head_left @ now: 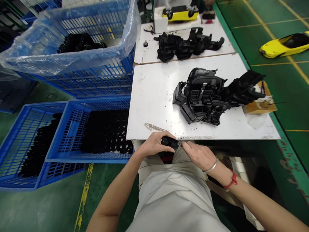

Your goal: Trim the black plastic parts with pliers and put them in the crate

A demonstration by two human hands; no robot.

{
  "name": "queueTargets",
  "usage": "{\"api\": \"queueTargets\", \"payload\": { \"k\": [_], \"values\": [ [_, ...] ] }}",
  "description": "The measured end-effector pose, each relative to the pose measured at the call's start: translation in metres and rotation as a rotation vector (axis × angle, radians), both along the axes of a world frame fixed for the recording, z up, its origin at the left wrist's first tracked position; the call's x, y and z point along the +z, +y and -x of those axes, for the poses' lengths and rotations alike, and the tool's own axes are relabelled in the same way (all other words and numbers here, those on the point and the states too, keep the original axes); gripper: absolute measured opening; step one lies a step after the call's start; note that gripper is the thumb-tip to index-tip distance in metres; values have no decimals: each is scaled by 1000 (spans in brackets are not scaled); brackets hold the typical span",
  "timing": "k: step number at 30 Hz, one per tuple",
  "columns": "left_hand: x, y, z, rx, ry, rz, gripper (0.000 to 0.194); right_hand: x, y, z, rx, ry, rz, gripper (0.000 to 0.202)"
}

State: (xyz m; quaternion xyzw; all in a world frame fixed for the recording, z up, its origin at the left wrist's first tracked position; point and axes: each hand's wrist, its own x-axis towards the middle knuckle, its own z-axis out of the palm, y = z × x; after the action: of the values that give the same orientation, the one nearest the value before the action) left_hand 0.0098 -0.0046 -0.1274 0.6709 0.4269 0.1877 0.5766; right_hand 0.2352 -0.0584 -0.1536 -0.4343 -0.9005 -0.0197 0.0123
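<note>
Just off the table's front edge, over my lap, my left hand (159, 143) is closed around a small black plastic part (169, 142). My right hand (199, 154) is pinched beside the part's right end. A thin, shiny sliver shows between its fingertips and the part, too small to name. On the white table (152, 93) ahead lies a pile of black molded plastic parts (205, 96), some shaped like small seats or interior trim.
Further back sit more black parts (185, 45), pliers (149, 29) and a yellow toy car body (181, 13). Blue crates (96, 158) with black parts stand at left, beside a plastic-lined crate (84, 71). Another yellow car body (285, 45) lies right, beyond a cardboard box (259, 108).
</note>
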Motion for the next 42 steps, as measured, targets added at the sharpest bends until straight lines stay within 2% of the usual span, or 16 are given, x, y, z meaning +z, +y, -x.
{"api": "queueTargets", "payload": {
  "k": [10, 15, 23, 31, 42],
  "values": [
    [2, 4, 1, -7, 49, -9, 39, 6, 7, 18, -104, -114, 227, 23],
    [1, 4, 2, -1, 44, -33, 39, 7, 10, 21, -79, -95, 235, 27],
    [0, 3, 2, -33, 42, -41, 42, -2, 3, 14, -74, -72, 226, 25],
    [2, 5, 1, -41, 80, -37, 41, -3, 5, 16, -92, -92, 295, 24],
    [-1, 4, 2, -44, 72, -82, 40, 10, 9, 24, -127, -78, 416, 25]
  ]
}}
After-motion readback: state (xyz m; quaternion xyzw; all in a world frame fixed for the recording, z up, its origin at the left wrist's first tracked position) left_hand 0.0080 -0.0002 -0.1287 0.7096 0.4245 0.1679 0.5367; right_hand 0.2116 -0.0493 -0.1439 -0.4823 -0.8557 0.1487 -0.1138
